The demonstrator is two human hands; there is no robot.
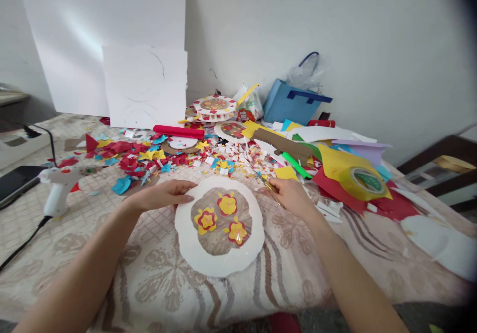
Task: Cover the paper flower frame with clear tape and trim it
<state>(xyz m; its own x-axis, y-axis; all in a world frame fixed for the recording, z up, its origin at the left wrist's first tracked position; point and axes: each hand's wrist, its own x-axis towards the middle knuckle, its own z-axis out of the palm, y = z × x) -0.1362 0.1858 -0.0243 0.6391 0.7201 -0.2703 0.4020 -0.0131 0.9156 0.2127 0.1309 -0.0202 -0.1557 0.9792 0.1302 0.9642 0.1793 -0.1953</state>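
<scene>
A white scalloped paper frame (pixel 219 267) with a see-through middle lies near the table's front edge. Three red and yellow paper flowers (pixel 227 204) show in that middle. My left hand (pixel 167 195) pinches the frame's upper left rim between thumb and fingers. To the right of the frame, my right hand (pixel 288 194) is closed around gold-handled scissors (pixel 274 188), whose blades point up and left toward the paper scraps. The scissors are apart from the frame.
A white glue gun (pixel 59 186) stands at left with its cord. Coloured paper scraps (pixel 130 159) cover the back. Yellow tape (pixel 367 181) lies on paper sheets at right. Behind are a decorated round paper piece (pixel 215 105), a blue bag (pixel 290 102) and white boards (pixel 145 84).
</scene>
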